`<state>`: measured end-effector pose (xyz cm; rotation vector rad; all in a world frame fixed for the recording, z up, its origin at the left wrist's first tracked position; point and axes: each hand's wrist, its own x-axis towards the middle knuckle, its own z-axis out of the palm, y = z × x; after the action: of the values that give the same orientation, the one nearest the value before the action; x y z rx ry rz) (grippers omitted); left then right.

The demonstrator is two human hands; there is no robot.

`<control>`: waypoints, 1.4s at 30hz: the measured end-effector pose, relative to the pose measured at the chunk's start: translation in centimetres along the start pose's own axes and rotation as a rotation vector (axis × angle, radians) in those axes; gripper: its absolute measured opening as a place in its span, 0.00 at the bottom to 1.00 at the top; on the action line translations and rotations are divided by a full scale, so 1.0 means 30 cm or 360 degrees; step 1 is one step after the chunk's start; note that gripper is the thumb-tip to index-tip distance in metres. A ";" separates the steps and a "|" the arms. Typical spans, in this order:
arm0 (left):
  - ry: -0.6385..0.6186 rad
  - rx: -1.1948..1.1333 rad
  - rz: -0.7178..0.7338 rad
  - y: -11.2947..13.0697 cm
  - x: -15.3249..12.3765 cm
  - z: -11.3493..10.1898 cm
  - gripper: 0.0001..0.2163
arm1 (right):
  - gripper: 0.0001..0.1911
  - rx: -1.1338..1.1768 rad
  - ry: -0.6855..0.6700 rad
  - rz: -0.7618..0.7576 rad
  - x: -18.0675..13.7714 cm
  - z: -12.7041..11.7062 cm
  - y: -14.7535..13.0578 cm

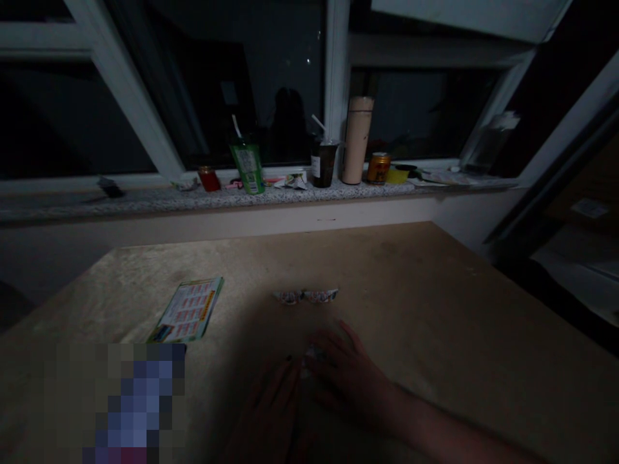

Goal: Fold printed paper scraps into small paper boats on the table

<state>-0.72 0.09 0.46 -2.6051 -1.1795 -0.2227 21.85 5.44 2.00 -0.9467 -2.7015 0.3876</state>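
- Between the two hands, at the near edge of the tan table (411,290) — a small pale crumpled wrapper (309,356).
- Right hand (349,374) fingers loosely curled over it; held or just touched, too dark to tell.
- Left hand (268,412) fingers straight, open, alongside.
- White-and-red twisted wrapper (305,296) lies just beyond — long axis left-right.

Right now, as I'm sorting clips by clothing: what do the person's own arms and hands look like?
The left hand and right hand are ungloved; the right forearm shows no sleeve. No watch, ring or bracelet can be made out in the dim light.
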 end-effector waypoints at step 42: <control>-0.0332 -0.0813 0.0001 0.031 0.084 -0.041 0.38 | 0.19 0.0248 0.0409 0.0317 -0.097 -0.046 -0.009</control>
<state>1.60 0.92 2.10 -3.1340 -1.3330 -0.2903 24.36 3.60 2.95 -1.1380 -2.3201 0.4721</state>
